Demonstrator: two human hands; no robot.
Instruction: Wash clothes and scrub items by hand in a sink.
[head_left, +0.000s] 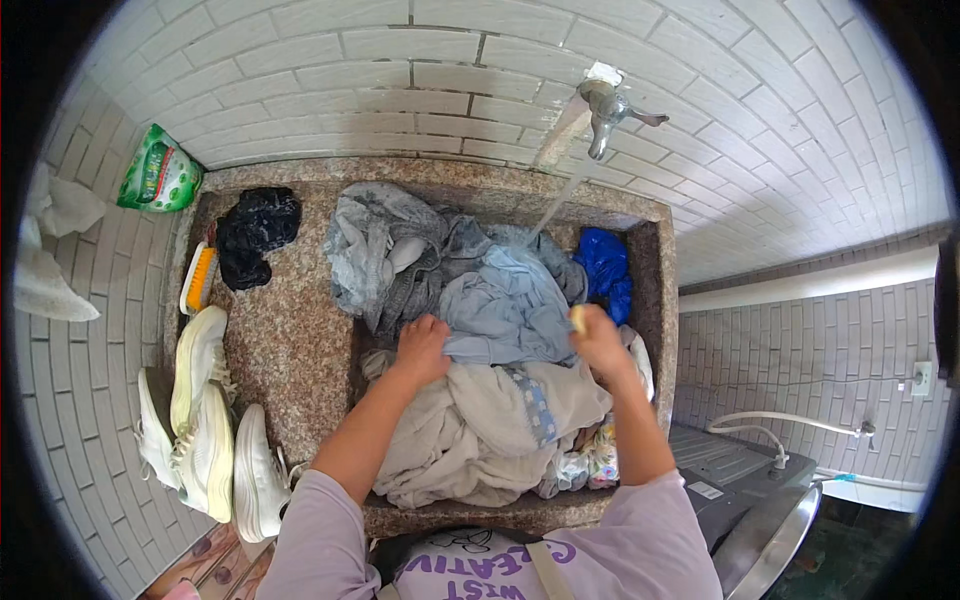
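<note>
A light blue garment (510, 307) lies wet and crumpled in the granite sink (450, 517). At its left edge my left hand (424, 349) grips the cloth. My right hand (602, 343), slightly blurred, holds a small pale yellow piece, likely soap (578, 319), at the garment's right edge. Water runs from the metal tap (606, 112) onto the back of the blue cloth. Grey wet clothes (382, 240) are heaped behind and to the left of it. Nearer to me rests a cream towel (465, 427) with a blue patterned band.
A bright blue cloth (604, 270) sits in the sink's back right corner. On the left ledge are a black wet cloth (259, 232), an orange-and-white scrub brush (198, 277) and white sneakers (206, 442). A green pouch (160, 172) stands behind. To the right is a grey appliance (739, 472).
</note>
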